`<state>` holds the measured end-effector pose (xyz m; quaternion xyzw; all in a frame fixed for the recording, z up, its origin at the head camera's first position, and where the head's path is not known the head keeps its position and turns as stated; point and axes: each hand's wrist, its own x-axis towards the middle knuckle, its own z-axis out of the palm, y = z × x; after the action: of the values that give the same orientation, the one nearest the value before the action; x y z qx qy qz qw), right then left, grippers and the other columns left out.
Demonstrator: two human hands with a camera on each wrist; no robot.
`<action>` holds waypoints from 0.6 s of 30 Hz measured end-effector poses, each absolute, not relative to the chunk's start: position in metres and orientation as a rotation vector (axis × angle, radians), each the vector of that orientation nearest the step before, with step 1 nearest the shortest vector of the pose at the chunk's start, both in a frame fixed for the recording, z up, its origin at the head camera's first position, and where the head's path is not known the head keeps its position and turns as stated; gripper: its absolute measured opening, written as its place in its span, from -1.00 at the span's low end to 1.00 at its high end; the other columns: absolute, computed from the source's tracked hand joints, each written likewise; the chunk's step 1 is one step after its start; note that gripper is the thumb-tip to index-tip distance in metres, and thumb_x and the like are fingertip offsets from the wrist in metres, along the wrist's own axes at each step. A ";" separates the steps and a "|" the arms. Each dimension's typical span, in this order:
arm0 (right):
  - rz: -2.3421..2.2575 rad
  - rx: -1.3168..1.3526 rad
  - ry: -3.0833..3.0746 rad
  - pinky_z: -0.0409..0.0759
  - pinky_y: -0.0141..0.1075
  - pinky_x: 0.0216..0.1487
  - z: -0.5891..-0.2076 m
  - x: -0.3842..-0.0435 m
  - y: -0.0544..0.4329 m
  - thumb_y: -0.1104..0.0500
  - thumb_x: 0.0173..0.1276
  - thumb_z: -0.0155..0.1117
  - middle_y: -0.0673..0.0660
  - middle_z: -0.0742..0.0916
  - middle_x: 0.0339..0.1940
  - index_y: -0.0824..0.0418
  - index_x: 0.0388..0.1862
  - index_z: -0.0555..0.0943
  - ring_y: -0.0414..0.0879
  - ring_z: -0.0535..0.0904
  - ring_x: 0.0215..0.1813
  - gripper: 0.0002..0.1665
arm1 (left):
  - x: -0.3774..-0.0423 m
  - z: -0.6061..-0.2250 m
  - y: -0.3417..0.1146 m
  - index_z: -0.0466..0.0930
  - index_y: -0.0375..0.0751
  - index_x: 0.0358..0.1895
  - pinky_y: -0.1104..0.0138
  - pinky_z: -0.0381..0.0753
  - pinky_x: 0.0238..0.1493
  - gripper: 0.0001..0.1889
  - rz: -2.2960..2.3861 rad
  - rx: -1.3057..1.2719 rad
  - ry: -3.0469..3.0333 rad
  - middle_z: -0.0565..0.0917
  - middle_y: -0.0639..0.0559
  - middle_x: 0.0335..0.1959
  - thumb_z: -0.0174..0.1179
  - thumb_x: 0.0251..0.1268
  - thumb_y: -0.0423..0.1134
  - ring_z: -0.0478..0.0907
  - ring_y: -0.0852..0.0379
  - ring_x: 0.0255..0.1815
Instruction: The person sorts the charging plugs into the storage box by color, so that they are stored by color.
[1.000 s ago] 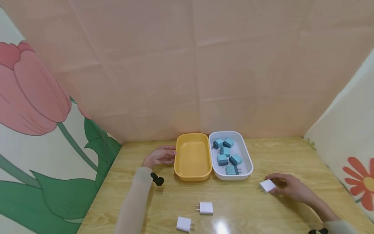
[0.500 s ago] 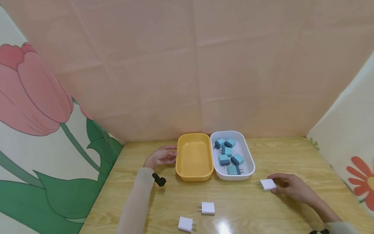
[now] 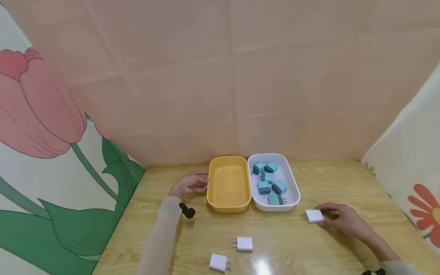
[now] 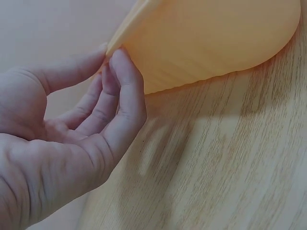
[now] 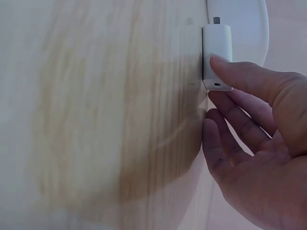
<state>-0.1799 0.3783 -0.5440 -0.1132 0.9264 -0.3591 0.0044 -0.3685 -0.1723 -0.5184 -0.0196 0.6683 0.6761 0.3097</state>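
My left hand (image 3: 190, 183) is at the left side of a yellow plastic tray (image 3: 211, 191). In the left wrist view, thumb and curled forefinger of that hand pinch the rim of the tray. My right hand (image 3: 345, 220) grips a white charger plug (image 3: 314, 216) between thumb and fingers, low over the wooden table at the right. Its prongs point left, away from the palm, and a small port (image 5: 217, 84) shows on the near end in the right wrist view. Nothing lies in the yellow tray.
Touching the yellow tray on its right is a white tray (image 3: 293, 194) holding several blue charger plugs (image 3: 267, 177). Two more white charger plugs, one (image 3: 244, 244) and another (image 3: 218, 262), lie on the table (image 3: 288, 244) in front. A draped cloth (image 3: 172, 84) stands behind.
The white charger plug in my right hand has turned slightly, its prongs now pointing more squarely left. The view has shifted a little. My left hand stays at the yellow tray.
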 end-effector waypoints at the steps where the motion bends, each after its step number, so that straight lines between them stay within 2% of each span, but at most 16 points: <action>1: -1.123 -0.350 2.899 0.76 -0.35 -0.07 -0.544 -0.180 0.378 0.16 0.13 0.68 0.38 0.77 0.16 0.20 0.08 0.75 -0.54 0.57 0.05 -0.49 | -0.368 -0.518 -0.172 0.47 -0.23 0.44 0.35 0.74 -0.17 -0.49 1.784 -0.050 1.769 0.77 0.03 -0.20 0.26 0.47 -0.41 0.69 0.16 -0.24; 9: -1.115 -0.347 2.913 0.77 -0.37 -0.12 -0.542 -0.180 0.375 0.18 0.08 0.71 0.41 0.79 0.09 0.25 0.05 0.77 -0.37 0.70 -0.06 -0.47 | -0.368 -0.517 -0.172 0.46 -0.25 0.43 0.34 0.73 -0.16 -0.51 1.782 -0.040 1.773 0.76 0.03 -0.22 0.25 0.48 -0.42 0.69 0.16 -0.26; 18: -1.072 -0.295 2.992 0.63 -0.53 -0.12 -0.540 -0.180 0.377 0.06 0.03 0.75 0.21 0.87 -0.05 0.14 0.02 0.80 -0.47 0.69 -0.16 -0.46 | -0.369 -0.517 -0.172 0.44 -0.26 0.45 0.35 0.74 -0.16 -0.48 1.788 -0.036 1.760 0.76 0.03 -0.22 0.25 0.48 -0.42 0.68 0.15 -0.25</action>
<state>-0.1798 0.3772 -0.5398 -0.0922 0.9371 -0.3357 -0.0251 -0.3689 -0.1717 -0.5169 -0.0136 0.6666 0.6773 0.3110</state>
